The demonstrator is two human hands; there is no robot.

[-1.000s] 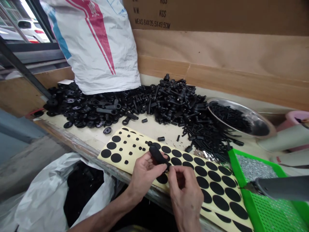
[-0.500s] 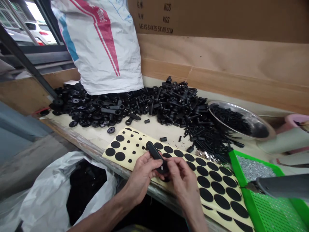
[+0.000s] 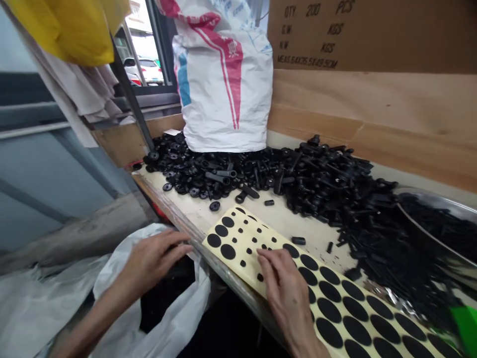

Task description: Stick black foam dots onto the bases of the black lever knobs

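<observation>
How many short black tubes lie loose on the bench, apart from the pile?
2: one tube just in front of the pile, another further right, above the sticker sheet. More may be hidden in the pile.

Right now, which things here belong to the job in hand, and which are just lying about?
In use:
right hand, fingers on the sheet of black adhesive dots
left hand, over the white plastic bag of black parts

Lying about:
pile of black plastic fasteners
steel bowl
woven sack
cardboard carton
</observation>
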